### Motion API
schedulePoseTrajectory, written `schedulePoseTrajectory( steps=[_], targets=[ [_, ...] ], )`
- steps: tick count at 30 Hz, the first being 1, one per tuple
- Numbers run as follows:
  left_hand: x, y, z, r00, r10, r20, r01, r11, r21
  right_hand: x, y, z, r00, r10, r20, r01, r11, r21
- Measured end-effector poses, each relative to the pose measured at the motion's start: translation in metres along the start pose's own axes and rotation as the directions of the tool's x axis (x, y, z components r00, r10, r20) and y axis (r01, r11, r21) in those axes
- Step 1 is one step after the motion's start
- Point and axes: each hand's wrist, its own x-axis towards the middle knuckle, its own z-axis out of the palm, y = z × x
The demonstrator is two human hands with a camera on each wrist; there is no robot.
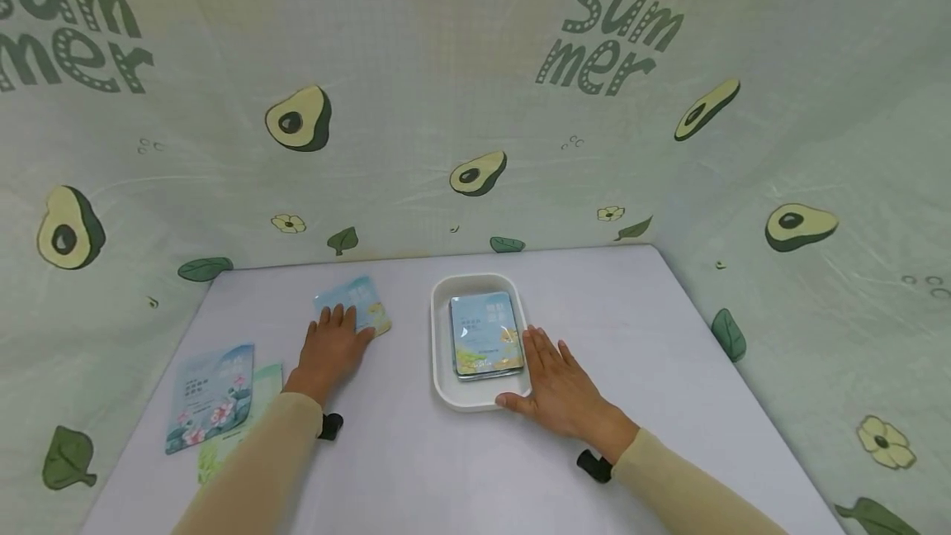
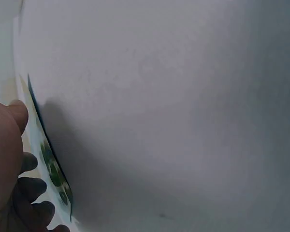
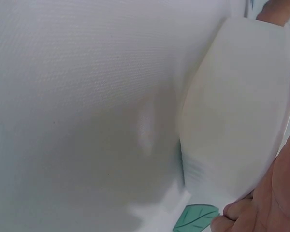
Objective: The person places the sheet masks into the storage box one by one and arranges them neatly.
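Observation:
My left hand (image 1: 330,353) lies over a light blue sachet (image 1: 364,300) with yellow flowers at the back left of the table. Its fingers rest on the sachet's near part and cover some of it. From the left wrist, the sachet's edge (image 2: 50,154) shows beside the thumb and loosely bent fingers. A white tray (image 1: 440,353) stands in the middle, holding a stack of similar blue sachets (image 1: 486,335). Along its right rim my right hand (image 1: 565,390) touches the side with fairly straight fingers, thumb at the near corner. The tray's outer wall (image 3: 237,106) fills much of the right wrist view.
At the left lie a blue sachet with pink lotus flowers (image 1: 211,399) and a green sachet (image 1: 263,390) partly under it; the left forearm overlaps the green one. The white table (image 1: 416,469) meets a hanging avocado-print cloth (image 1: 416,106) at the back and sides.

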Motion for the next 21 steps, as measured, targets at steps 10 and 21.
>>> schedulePoseTrajectory(
  steps=[10,21],
  targets=[
    [-0.012,0.001,0.011,0.984,0.151,0.097,-0.159,0.984,0.082,-0.001,0.001,-0.001,1.000,-0.012,-0.015,0.012,1.000,0.010],
    [-0.052,-0.007,0.007,0.956,0.283,0.069,-0.285,0.958,0.017,-0.001,-0.001,-0.002,0.999,-0.028,-0.027,0.028,0.999,0.023]
  ],
)
